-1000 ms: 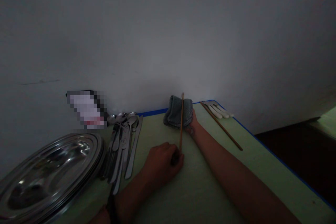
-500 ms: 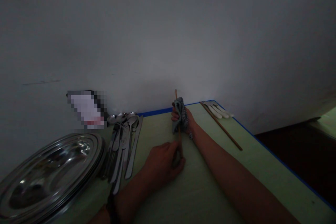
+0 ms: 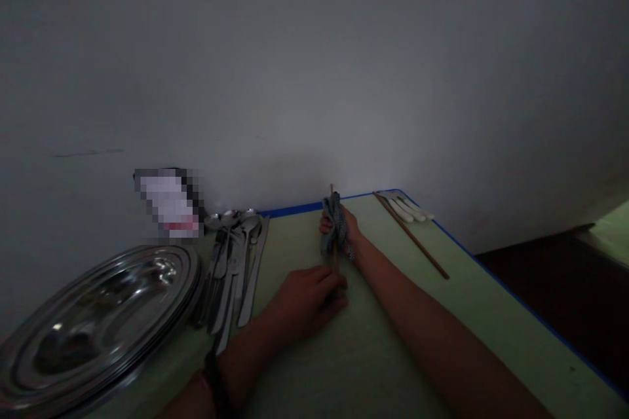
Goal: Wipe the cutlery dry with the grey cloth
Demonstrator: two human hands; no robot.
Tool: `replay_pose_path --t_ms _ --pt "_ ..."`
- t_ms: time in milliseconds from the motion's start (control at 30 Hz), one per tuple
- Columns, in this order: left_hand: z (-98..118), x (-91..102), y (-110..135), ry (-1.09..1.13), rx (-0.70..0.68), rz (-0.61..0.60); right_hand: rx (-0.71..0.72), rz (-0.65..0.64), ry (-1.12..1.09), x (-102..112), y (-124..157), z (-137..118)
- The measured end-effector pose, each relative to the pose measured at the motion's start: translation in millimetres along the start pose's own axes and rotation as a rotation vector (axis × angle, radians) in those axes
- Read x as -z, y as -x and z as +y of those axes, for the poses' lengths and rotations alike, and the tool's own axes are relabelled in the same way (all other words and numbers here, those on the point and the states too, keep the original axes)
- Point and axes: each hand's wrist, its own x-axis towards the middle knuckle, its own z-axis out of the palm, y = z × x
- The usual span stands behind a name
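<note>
My left hand [image 3: 312, 294] pinches the near end of a brown wooden chopstick [image 3: 335, 262]. Farther up the stick, my right hand [image 3: 350, 226] is closed round a grey patterned cloth [image 3: 335, 222], which wraps the chopstick. The far tip pokes out above the cloth, toward the wall. To the right, another chopstick [image 3: 417, 243] lies on the table beside several pieces of cutlery with white handles [image 3: 405, 209]. A pile of metal spoons and knives [image 3: 236, 262] rests left of my left hand.
Stacked oval metal platters [image 3: 113, 314] fill the left side of the green table [image 3: 393, 353]. Behind them a pixelated object [image 3: 170, 203] leans at the wall [image 3: 314, 78]. Blue edging [image 3: 289, 211] borders the table top along the wall and the right side.
The chopstick's far tip has dropped lower and shows less above the cloth. My left fingers have closed more tightly at its near end. The view has shifted slightly.
</note>
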Motion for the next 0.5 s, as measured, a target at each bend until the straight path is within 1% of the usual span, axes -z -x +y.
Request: replay_pose_path --t_ms 67,233,300,433,500 --pt "-0.4 0.4 0.4 0.023 -0.005 -0.003 0.014 0.03 0.055 1.2 -4.9 0.3" --pt "-0.6 2.7 0.3 0.079 -0.047 -0.064 0.09 0.139 0.248 2.5 -26.5 -4.1" --pt "-1.2 1.3 -0.4 0.084 -0.027 -0.072 0.112 0.181 0.32 1.8 -36.9 -8.5" --pt "-4.0 -3.1 -2.3 0.122 0.044 -0.045 0.165 0.27 0.43 3.3 -55.8 -15.3" --pt "-4.9 -3.2 -3.4 0.144 0.05 -0.047 0.222 0.289 0.515 6.9 -63.2 -15.4"
